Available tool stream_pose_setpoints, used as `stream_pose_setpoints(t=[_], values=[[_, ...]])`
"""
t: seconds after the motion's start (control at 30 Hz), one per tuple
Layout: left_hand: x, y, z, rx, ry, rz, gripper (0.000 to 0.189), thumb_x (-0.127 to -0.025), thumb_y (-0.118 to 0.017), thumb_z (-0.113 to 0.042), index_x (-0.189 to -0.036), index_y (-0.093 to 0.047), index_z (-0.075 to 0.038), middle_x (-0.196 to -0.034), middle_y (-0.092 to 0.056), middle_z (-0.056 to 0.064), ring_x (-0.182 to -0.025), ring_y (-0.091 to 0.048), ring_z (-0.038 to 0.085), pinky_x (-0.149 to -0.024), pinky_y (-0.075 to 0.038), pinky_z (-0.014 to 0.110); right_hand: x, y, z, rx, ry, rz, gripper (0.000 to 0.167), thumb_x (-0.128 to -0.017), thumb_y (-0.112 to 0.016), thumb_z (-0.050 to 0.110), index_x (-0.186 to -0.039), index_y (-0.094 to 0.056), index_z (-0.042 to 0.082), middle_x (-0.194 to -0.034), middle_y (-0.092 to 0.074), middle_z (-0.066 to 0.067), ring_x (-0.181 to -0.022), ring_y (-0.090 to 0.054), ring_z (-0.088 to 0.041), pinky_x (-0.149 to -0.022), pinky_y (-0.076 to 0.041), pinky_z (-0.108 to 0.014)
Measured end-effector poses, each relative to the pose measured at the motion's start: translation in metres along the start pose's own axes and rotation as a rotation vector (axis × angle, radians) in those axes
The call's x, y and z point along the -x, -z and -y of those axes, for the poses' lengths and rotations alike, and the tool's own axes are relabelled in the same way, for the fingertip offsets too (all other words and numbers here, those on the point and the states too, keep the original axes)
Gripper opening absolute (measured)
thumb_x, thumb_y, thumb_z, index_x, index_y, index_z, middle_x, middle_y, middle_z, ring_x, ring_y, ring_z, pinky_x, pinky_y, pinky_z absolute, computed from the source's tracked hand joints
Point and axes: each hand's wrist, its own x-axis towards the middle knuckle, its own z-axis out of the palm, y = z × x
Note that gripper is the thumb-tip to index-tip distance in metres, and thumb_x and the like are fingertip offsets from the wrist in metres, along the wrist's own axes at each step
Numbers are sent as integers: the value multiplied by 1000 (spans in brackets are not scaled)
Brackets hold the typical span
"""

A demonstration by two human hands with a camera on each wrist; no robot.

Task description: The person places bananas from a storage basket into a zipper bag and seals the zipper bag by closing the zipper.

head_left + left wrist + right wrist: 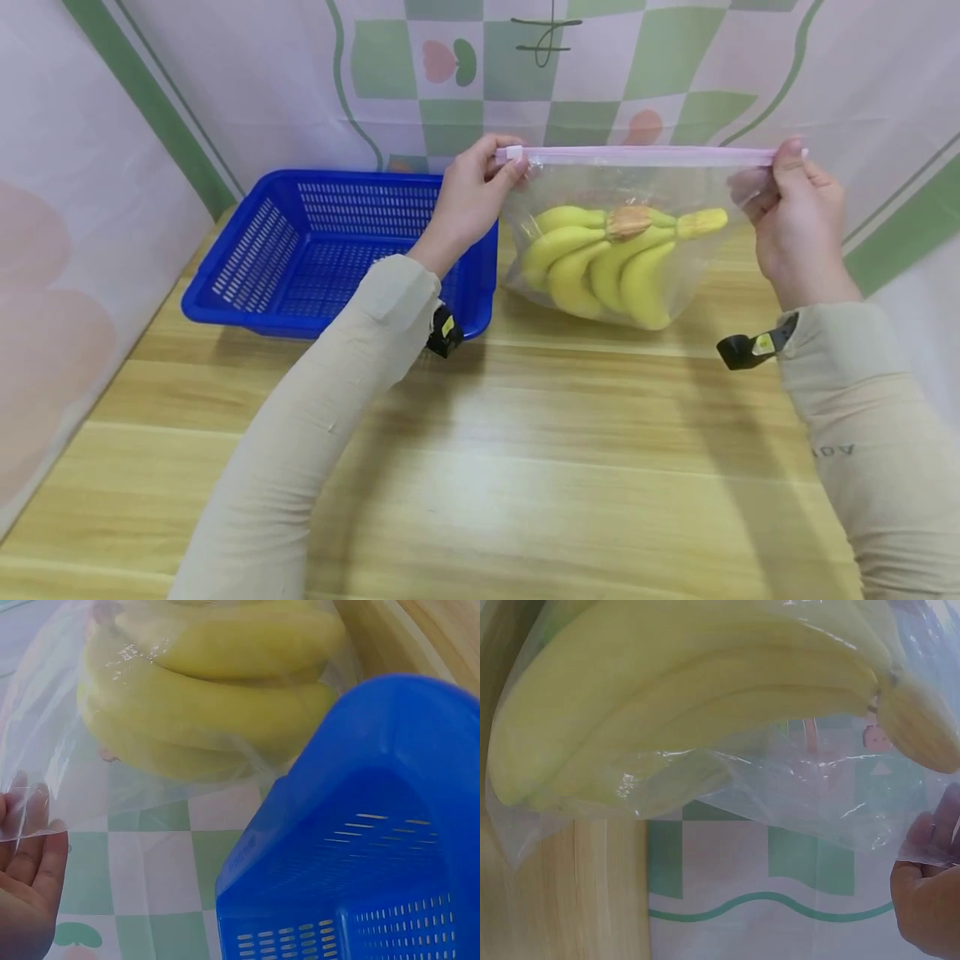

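Note:
A clear zip bag point(720, 187) with a pink slider strip hangs stretched between my two hands. Inside it lie bunches of yellow bananas point(573, 275), their stems toward the top. My left hand point(476, 192) pinches the strip's left corner, beside the white slider point(513, 152). At the opposite corner my right hand point(802, 217) grips the strip, thumb on the near side and fingers behind the plastic. In the left wrist view, the fingers point(49, 862) show through the film at the bag's edge. The right wrist view has the bananas point(690, 690) close up, with the right hand at the edge.
A blue perforated plastic basket point(337, 321) stands on the wooden table point(480, 467) left of the bag, under my left forearm. Behind the table hangs a green-and-white checked cloth point(442, 125). A black strap camera mount point(742, 352) sticks out from my right cuff.

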Motion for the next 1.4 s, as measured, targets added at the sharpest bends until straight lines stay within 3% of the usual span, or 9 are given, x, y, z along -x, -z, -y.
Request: stream_pose_setpoints(t=[0.17, 0.3, 0.5, 0.63, 0.73, 0.8, 0.87, 1.1, 1.4], values=[[3, 2, 2, -35, 46, 15, 30, -96, -54, -23, -121, -60, -8, -113, -69, 8, -93, -65, 11, -77, -53, 19, -4, -1, 0, 92, -68, -52, 21, -88, -65, 17, -87, -71, -2, -68, -71, -11, -59, -64, -18, -58, -48, -24], [4, 3, 6, -20, 84, 31, 28, -97, -55, -22, -121, -59, -7, -111, -70, 9, -94, -68, 14, -78, -56, 22, -5, -5, 0, 266, -37, -98, 17, -86, -69, 19, -91, -72, 4, -76, -70, -3, -66, -62, -12, -62, -49, -19], [2, 4, 9, -32, 128, 59, 28, -97, -55, -20, -121, -59, -5, -108, -70, 11, -93, -68, 20, -73, -56, 22, 0, -23, 5, 856, 146, -185, 24, -95, -57, 22, -119, -61, 18, -107, -63, 13, -100, -53, 1, -91, -41, -7], [0, 7, 7, -67, 151, 87, 30, -96, -57, -21, -121, -59, -4, -110, -70, 12, -92, -69, 20, -73, -57, 23, 7, -45, -2, 1203, 376, -168, 35, -99, -44, 21, -133, -54, 17, -135, -56, 6, -71, -50, 7, -79, -42, -7], [-2, 9, 5, -86, 172, 104, 29, -95, -58, -21, -118, -60, -3, -110, -70, 12, -88, -69, 16, -74, -57, 22, 14, -62, -12, 1329, 542, -34, 37, -97, -44, 20, -132, -55, 12, -138, -56, -3, -75, -58, 1, -83, -44, -10], [-2, 13, 5, -106, 172, 111, 26, -95, -59, -22, -113, -61, -3, -106, -70, 11, -83, -67, 12, -74, -57, 22, 19, -75, -20, 1394, 619, 91, 37, -97, -46, 21, -129, -57, 7, -136, -58, -8, -106, -61, -8, -103, -41, -21], [-1, 17, 5, -139, 160, 114, 22, -94, -60, -24, -101, -61, -3, -99, -70, 9, -78, -65, 11, -73, -57, 22, 24, -90, -28, 1451, 613, 242, 39, -98, -45, 22, -131, -55, 4, -137, -56, -11, -130, -49, -20, -112, -37, -32], [1, 35, 3, -280, 129, 133, 28, -90, -65, -33, -80, -60, -8, -82, -67, 2, -78, -65, 12, -74, -58, 28, 31, -136, -51, 1568, 503, 689, 41, -99, -47, 21, -136, -50, 1, -142, -50, -16, -135, -44, -31, -116, -32, -41], [0, 38, 4, -341, 108, 153, 27, -89, -66, -31, -90, -73, -5, -97, -74, 9, -82, -69, 16, -70, -56, 22, 29, -156, -66, 1635, 401, 828, 33, -101, -44, 18, -127, -59, 3, -129, -62, -15, -120, -58, -30, -103, -44, -44]])
